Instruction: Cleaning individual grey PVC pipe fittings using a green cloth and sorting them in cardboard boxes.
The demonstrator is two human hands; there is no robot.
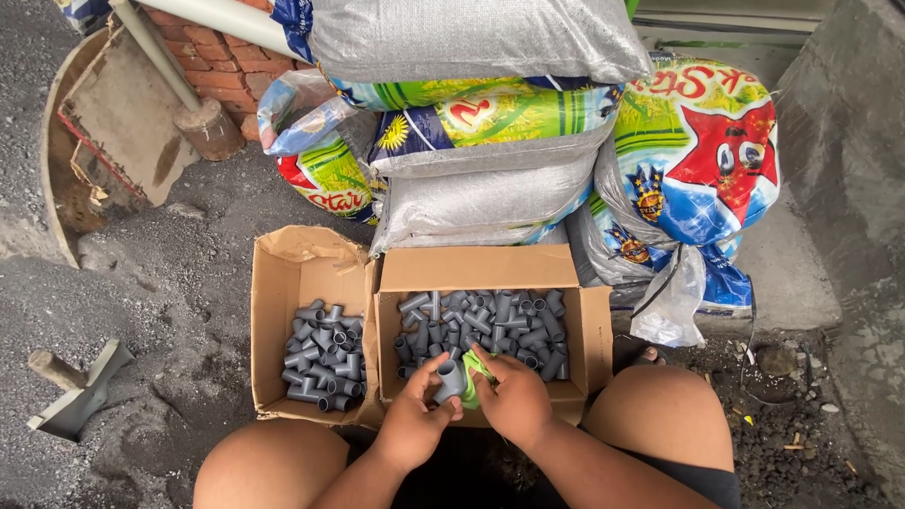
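Grey plastic pipe fitting (451, 381) — a short tube piece — sits at the near edge of the larger cardboard box, held between two bare hands. Left hand (412, 421) has its grip pinched around the fitting, thumb and fingers wrapped on its side. Right hand (514, 401) has its grip pressed onto a bright green piece (474, 377), perhaps a cloth or pad, which lies against the fitting; what kind of thing it is cannot be told for sure.

Just beyond the hands, the larger cardboard box (483, 268) holds a dense heap of the same grey fittings (481, 325), covering most of its floor. Just beside it to the left, a smaller cardboard box (283, 283) holds a smaller heap of grey fittings (322, 358), gathered at its near end with bare cardboard showing at the far end. Judging by the two heaps, the work seems partly done — one piece in hand, many more in the big box — though which box feeds and which receives cannot be told.

Bare knees of the seated person frame the boxes. Behind the boxes, stacked woven sacks (490, 141), grey and brightly printed, lean against a brick wall (207, 66). Dark gravel ground (160, 302) lies all around
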